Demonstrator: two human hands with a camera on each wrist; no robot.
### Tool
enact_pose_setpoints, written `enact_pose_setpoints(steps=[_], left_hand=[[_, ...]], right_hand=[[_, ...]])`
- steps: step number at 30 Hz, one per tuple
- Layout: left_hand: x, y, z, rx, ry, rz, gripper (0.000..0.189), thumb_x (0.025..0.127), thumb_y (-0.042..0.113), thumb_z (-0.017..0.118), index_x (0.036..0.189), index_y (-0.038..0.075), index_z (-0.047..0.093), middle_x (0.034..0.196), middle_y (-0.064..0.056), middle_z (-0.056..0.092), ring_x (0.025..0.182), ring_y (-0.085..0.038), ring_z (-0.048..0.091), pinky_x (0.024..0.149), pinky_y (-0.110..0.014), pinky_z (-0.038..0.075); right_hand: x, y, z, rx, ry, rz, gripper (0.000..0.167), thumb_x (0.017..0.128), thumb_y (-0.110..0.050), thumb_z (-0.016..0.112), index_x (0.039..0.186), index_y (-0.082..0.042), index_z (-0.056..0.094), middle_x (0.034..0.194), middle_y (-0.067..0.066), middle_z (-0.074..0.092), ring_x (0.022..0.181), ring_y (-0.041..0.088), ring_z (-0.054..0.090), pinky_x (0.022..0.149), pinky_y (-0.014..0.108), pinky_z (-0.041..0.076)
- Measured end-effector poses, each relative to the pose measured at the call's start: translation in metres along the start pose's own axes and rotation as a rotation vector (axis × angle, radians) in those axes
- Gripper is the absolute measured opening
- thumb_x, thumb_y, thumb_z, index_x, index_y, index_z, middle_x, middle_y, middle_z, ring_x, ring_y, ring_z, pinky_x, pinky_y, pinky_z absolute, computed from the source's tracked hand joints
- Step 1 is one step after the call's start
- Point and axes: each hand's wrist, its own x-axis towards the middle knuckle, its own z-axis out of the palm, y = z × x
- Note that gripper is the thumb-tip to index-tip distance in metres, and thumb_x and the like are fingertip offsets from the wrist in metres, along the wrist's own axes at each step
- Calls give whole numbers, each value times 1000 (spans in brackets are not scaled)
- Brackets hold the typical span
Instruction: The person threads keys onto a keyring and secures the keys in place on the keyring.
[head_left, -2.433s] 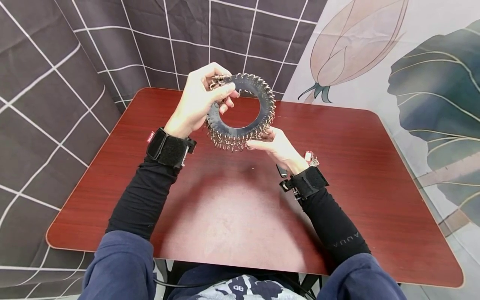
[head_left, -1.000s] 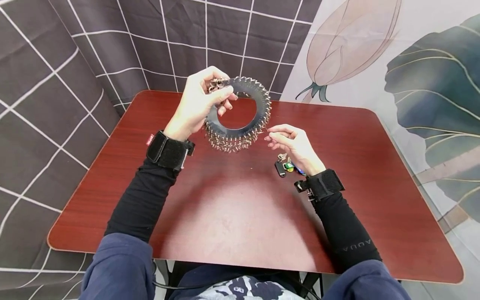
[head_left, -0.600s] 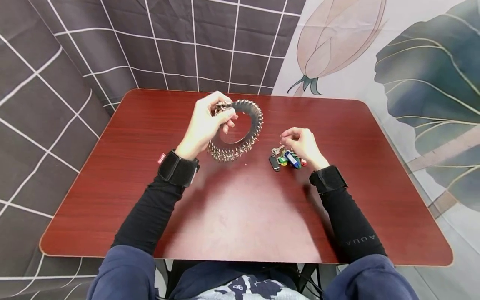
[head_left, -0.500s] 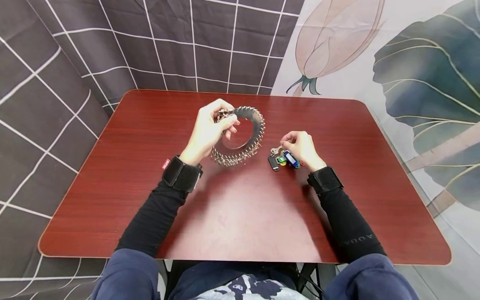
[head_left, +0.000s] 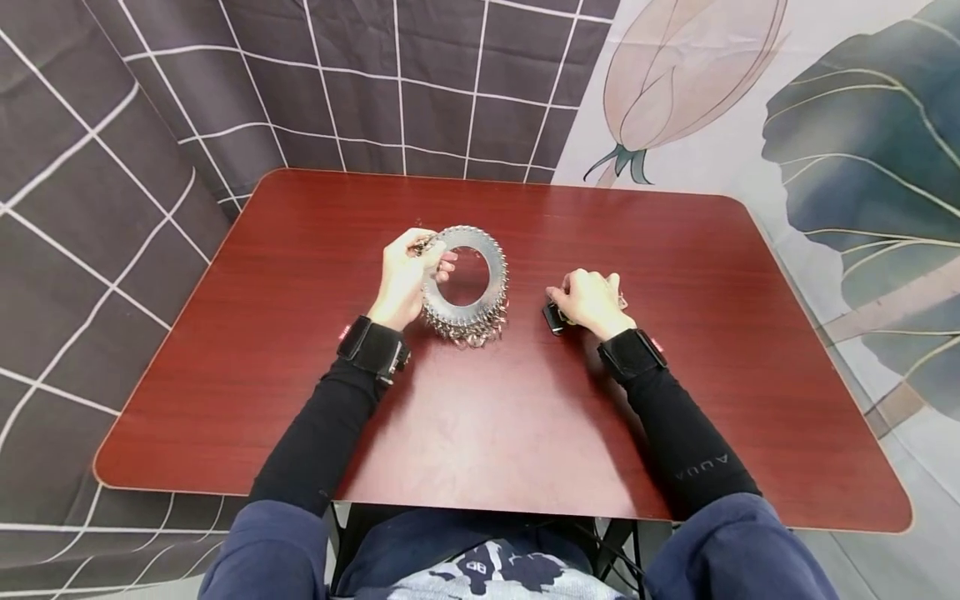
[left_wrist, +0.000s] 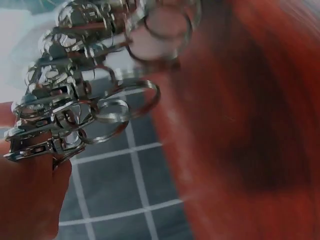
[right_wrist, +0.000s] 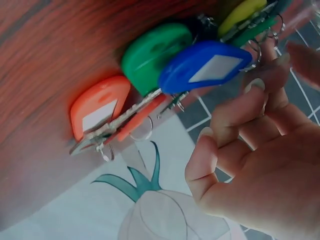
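My left hand (head_left: 405, 287) grips the upper left of a flat, greyish clear ring (head_left: 461, 314), held up over the table. Metal clasps and small split rings crowd its outer edge; the clasps (left_wrist: 60, 97) look large in the left wrist view. My right hand (head_left: 591, 300) is low over a bunch of keys and key tags, hiding most of it in the head view. In the right wrist view its curled fingers are right at the metal rings beside a blue key tag (right_wrist: 205, 67); I cannot tell whether they pinch one. Green (right_wrist: 155, 55) and orange (right_wrist: 100, 107) tags lie farther along.
Beneath both hands is a reddish-brown wooden table (head_left: 300, 400) with rounded corners. A dark grid-patterned cloth (head_left: 360, 100) hangs behind and to the left. At the right hangs a pale cloth (head_left: 720, 158) printed with a flower bud and leaf.
My right hand has left the ring and come down rightward onto the key tags, covering them. The left hand has lowered the ring toward the table and turned its flat face more into view.
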Motion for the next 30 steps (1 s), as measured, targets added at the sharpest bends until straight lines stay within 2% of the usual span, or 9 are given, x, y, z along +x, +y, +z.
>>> enact_pose_setpoints(steps=[3,6,9,14,16,21,23,27,30], left_hand=[[10,-3,-18,-25,61,-31,13,92,-8,51,93,4,54,66,-9,67,55,-12,60,47,-21,47],[19,-3,-34,0,130,-67,14,93,-9,48,92,6,50,63,-6,65,53,-12,59,48,-20,48],[23,-3,-47,92,203,-122,15,95,-6,47,92,9,48,64,-3,64,53,-11,57,50,-21,49],[25,1,-59,346,262,-203,13,94,-2,48,92,10,46,75,-4,62,60,-8,56,54,-18,43],[24,4,-63,458,252,-239,10,92,-2,49,99,5,48,82,-4,58,66,-8,53,58,-18,40],[23,12,-69,671,171,-304,38,88,-1,50,124,-4,40,88,-3,45,70,-10,46,59,-21,39],[22,16,-70,772,136,-309,42,85,0,51,125,-3,38,90,-5,45,69,-13,46,56,-24,39],[20,27,-66,1172,47,-274,39,84,8,53,121,0,45,109,-18,53,94,-30,53,76,-38,46],[16,33,-53,1442,-46,-194,35,85,16,56,118,5,53,129,-23,49,121,-41,41,95,-53,41]], right_hand=[[1,0,-2,6,22,-19,25,90,-23,51,79,-6,67,82,16,71,82,36,64,82,51,30],[0,2,-4,17,41,-98,19,86,-15,51,88,-5,67,84,16,71,83,35,66,83,52,33],[-2,2,-7,22,44,-229,14,82,-9,57,93,-5,65,80,13,69,78,31,65,83,51,38],[-3,0,-3,-10,37,-410,19,74,0,63,91,-8,67,80,9,60,78,28,62,80,50,40],[-3,0,2,-42,53,-446,18,72,2,63,87,-8,67,81,10,59,79,29,61,77,50,39],[-1,2,8,-123,96,-480,9,74,0,66,76,-9,66,79,10,58,79,29,59,76,47,37],[-1,3,8,-103,96,-470,6,76,-3,68,76,-8,66,79,10,58,78,29,59,76,47,37],[-5,6,2,92,89,-391,3,78,-7,68,79,-5,65,79,10,56,72,25,56,70,39,40],[-9,7,-6,320,75,-312,3,79,-8,66,79,-5,66,81,8,57,71,17,51,64,27,40]])
